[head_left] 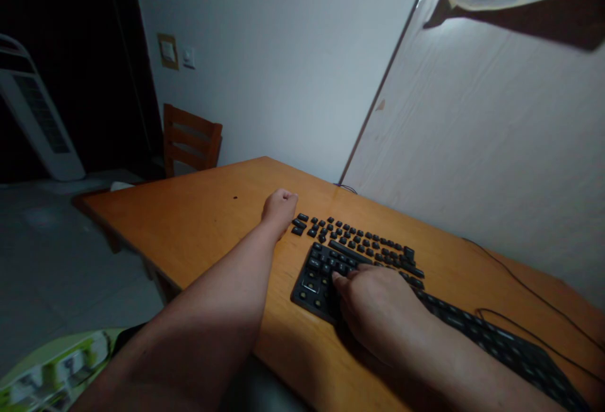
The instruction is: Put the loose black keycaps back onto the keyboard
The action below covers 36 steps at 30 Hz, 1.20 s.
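A black keyboard (368, 254) lies on an orange-brown wooden table (198, 223), running from the middle toward the lower right. My left hand (280, 207) is closed in a fist and rests on the table just past the keyboard's far left corner. Whether it holds anything is hidden. My right hand (378, 308) lies palm down on the keyboard's left part, fingers bent onto the keys.
A black cable (520, 286) runs across the table behind the keyboard toward the wall. A wooden chair (190, 139) stands at the table's far end. A white fan unit (38, 116) stands at the left. A green printed box (51, 374) sits at the bottom left.
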Each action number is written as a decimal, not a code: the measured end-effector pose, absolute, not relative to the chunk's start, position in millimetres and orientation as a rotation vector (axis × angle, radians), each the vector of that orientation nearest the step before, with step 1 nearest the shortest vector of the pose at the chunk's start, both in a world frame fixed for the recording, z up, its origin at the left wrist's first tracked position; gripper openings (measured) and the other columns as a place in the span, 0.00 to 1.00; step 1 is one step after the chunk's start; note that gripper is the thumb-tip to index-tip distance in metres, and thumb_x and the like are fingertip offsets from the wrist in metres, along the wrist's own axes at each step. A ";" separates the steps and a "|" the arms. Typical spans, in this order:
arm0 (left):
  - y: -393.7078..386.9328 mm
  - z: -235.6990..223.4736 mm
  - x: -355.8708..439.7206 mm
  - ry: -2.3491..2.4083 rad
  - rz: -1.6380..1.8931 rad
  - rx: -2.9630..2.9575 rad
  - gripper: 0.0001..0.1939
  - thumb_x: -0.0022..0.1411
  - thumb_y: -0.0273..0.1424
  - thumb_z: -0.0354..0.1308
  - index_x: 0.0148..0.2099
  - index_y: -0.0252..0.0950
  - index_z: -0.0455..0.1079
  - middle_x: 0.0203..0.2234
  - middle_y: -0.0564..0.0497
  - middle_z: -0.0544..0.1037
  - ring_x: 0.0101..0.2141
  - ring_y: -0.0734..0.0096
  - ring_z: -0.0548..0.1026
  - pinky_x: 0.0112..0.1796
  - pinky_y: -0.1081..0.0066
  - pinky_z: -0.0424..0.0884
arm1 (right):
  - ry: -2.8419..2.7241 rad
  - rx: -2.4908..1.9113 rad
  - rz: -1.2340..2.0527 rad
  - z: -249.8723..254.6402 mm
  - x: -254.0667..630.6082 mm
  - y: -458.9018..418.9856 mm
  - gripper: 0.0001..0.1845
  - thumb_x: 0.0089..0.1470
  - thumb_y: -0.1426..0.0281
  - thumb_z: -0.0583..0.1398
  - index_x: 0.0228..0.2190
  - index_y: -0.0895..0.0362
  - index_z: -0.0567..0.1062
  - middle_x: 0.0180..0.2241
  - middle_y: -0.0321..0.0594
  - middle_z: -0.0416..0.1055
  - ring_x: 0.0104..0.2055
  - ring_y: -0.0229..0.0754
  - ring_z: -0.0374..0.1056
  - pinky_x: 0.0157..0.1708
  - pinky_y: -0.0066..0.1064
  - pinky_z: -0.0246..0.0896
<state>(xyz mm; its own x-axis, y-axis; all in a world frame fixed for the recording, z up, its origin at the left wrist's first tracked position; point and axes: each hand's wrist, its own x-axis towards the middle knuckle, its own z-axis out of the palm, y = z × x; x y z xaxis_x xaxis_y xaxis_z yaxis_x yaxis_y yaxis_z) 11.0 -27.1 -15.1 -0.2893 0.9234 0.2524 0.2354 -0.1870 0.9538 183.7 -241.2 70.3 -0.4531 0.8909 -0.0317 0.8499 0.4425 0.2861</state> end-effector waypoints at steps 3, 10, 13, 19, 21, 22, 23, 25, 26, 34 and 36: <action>-26.2 -15.7 10.9 1.500 1.542 1.369 0.11 0.58 0.41 0.56 0.31 0.38 0.68 0.22 0.53 0.71 0.25 0.70 0.67 0.29 0.71 0.61 | 2.543 1.553 0.270 72.2 187.8 -239.2 0.18 0.61 0.75 0.52 0.37 0.55 0.82 0.30 0.45 0.81 0.31 0.48 0.76 0.31 0.35 0.63; -24.7 -16.0 9.7 1.474 1.571 1.386 0.11 0.58 0.40 0.57 0.30 0.38 0.68 0.24 0.52 0.73 0.26 0.70 0.68 0.30 0.70 0.62 | 2.656 1.722 -0.064 86.7 206.2 -223.5 0.12 0.55 0.74 0.56 0.31 0.53 0.81 0.32 0.41 0.81 0.36 0.46 0.76 0.35 0.33 0.61; -25.1 -16.5 10.0 1.472 1.573 1.393 0.11 0.58 0.40 0.56 0.30 0.38 0.68 0.23 0.53 0.72 0.26 0.70 0.68 0.30 0.71 0.61 | 2.660 1.787 -0.095 85.5 208.0 -218.1 0.12 0.55 0.74 0.57 0.33 0.53 0.81 0.33 0.41 0.80 0.37 0.45 0.75 0.36 0.33 0.60; -26.1 -16.1 11.2 1.486 1.570 1.373 0.11 0.58 0.40 0.56 0.30 0.38 0.67 0.22 0.53 0.72 0.25 0.70 0.67 0.29 0.71 0.61 | 2.664 1.773 -0.175 76.4 203.4 -216.0 0.09 0.56 0.71 0.58 0.34 0.53 0.80 0.34 0.41 0.80 0.38 0.47 0.75 0.36 0.34 0.59; -25.5 -16.2 11.0 1.484 1.564 1.378 0.11 0.58 0.40 0.56 0.30 0.38 0.67 0.22 0.53 0.72 0.25 0.70 0.67 0.29 0.71 0.61 | 2.655 1.795 -0.187 74.7 202.0 -216.0 0.08 0.56 0.70 0.58 0.34 0.53 0.80 0.34 0.41 0.80 0.38 0.47 0.74 0.35 0.34 0.58; -25.0 -16.3 10.9 1.483 1.560 1.381 0.11 0.58 0.40 0.56 0.30 0.38 0.67 0.23 0.53 0.72 0.25 0.70 0.67 0.29 0.71 0.61 | 2.652 1.810 -0.192 73.9 201.5 -215.9 0.08 0.56 0.70 0.58 0.33 0.53 0.79 0.34 0.41 0.79 0.38 0.47 0.74 0.35 0.34 0.58; -24.6 -16.5 10.7 1.482 1.555 1.382 0.11 0.58 0.40 0.56 0.30 0.38 0.67 0.22 0.53 0.72 0.25 0.70 0.67 0.29 0.71 0.61 | 2.648 1.828 -0.204 73.1 201.3 -215.8 0.08 0.56 0.70 0.59 0.33 0.53 0.79 0.34 0.41 0.79 0.37 0.46 0.74 0.35 0.33 0.58; -23.8 -16.9 10.4 1.478 1.547 1.380 0.11 0.58 0.40 0.56 0.30 0.38 0.67 0.22 0.53 0.72 0.25 0.70 0.67 0.29 0.71 0.61 | 2.639 1.868 -0.246 70.9 201.7 -215.2 0.06 0.55 0.70 0.59 0.34 0.53 0.78 0.33 0.40 0.78 0.35 0.45 0.73 0.34 0.33 0.56; -23.6 -17.1 10.3 1.477 1.546 1.378 0.11 0.58 0.40 0.56 0.30 0.38 0.67 0.22 0.53 0.72 0.25 0.70 0.67 0.29 0.71 0.61 | 2.634 1.895 -0.274 69.3 202.3 -214.5 0.06 0.55 0.69 0.60 0.34 0.53 0.77 0.32 0.40 0.78 0.34 0.45 0.72 0.33 0.32 0.56; -25.6 -16.3 11.1 1.490 1.543 1.370 0.10 0.59 0.39 0.56 0.30 0.39 0.67 0.23 0.53 0.72 0.26 0.70 0.67 0.29 0.71 0.61 | 2.638 1.984 -0.482 57.1 207.3 -207.9 0.02 0.52 0.69 0.60 0.32 0.53 0.72 0.26 0.35 0.72 0.28 0.40 0.65 0.27 0.30 0.49; -26.2 -15.6 11.0 1.491 1.545 1.364 0.10 0.58 0.39 0.56 0.30 0.39 0.68 0.23 0.53 0.72 0.26 0.70 0.68 0.30 0.71 0.61 | 2.646 1.997 -0.503 57.5 207.1 -207.6 0.02 0.52 0.69 0.60 0.32 0.53 0.72 0.25 0.34 0.71 0.27 0.39 0.64 0.26 0.30 0.48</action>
<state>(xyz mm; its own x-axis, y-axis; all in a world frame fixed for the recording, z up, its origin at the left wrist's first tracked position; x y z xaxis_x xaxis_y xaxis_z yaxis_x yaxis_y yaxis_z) 11.0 -26.2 -15.6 -0.3013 0.9160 0.2649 0.2320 -0.1990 0.9521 207.1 -207.6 57.5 -0.2762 0.9610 -0.0115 0.8981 0.2538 -0.3591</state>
